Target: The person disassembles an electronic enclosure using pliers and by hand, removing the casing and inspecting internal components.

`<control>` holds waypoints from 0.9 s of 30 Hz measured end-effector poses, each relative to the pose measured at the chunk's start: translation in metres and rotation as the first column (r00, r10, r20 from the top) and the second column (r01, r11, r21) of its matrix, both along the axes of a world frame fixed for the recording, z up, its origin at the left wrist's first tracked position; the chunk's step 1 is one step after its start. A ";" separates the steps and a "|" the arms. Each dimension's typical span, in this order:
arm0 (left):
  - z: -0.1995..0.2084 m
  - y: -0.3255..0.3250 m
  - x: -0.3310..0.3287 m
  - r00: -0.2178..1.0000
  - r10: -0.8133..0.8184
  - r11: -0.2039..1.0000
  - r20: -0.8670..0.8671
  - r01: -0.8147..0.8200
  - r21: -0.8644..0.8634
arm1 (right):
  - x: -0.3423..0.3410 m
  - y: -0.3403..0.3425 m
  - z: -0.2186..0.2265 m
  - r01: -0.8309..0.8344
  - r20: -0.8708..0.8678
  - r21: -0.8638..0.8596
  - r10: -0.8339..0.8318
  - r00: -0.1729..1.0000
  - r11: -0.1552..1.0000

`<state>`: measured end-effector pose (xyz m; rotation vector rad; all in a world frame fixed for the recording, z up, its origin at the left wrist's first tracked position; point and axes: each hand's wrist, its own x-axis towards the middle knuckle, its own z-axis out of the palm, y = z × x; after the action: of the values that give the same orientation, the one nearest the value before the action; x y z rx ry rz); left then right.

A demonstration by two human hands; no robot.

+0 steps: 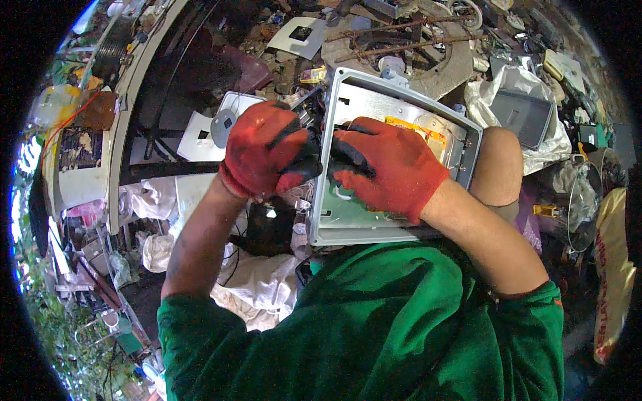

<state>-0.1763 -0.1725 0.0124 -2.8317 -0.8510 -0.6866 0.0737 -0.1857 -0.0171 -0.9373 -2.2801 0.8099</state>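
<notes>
The left hand (264,148), in a red glove with dark fingertips, is curled just outside the left wall of the grey box (368,236); whether it grips anything cannot be told. The right hand (398,166), gloved alike, reaches into the box, its fingers bent close to the inside of that same wall; what they grasp, if anything, is hidden.

The box lies open in front of the person's green shirt (388,287), just beside the bare right knee (498,157). Inside are a silver panel (374,103) and, past the right hand, a yellow part (436,144).

Left of the left hand are a grey disc (223,127) and a white panel (194,139). Beyond the box's far side lie rusty rods (401,48) and a white plate (284,39) with a square hole. To the right, a dark grey tray (521,117) sits on a white sack (538,160); a yellow sack (612,260) is nearer the rim.
</notes>
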 end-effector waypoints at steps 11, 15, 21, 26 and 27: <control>-0.008 -0.025 0.026 0.870 0.487 0.761 0.081 -0.376 -0.529 | -0.003 -0.010 0.001 0.040 -0.068 -0.027 -0.042 0.997 0.999; -0.005 -0.026 0.025 0.895 0.439 0.788 0.080 -0.340 -0.513 | 0.006 0.002 0.002 0.002 -0.080 -0.144 -0.013 0.997 0.990; -0.015 -0.013 0.000 0.987 0.115 0.990 0.112 -0.105 -0.093 | 0.002 -0.004 0.012 0.007 -0.011 -0.163 -0.009 1.000 0.987; -0.011 -0.010 0.011 0.977 0.201 0.974 0.075 -0.191 -0.125 | 0.000 0.006 0.008 -0.032 -0.066 -0.283 0.013 0.998 0.959; -0.008 -0.015 0.016 0.959 0.277 0.950 0.059 -0.264 -0.169 | 0.000 0.002 0.009 0.004 -0.084 -0.255 -0.026 0.996 0.967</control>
<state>-0.1605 -0.1874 0.0049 -2.7555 -1.3349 -0.7284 0.0737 -0.1840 -0.0077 -1.0087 -2.1249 1.1354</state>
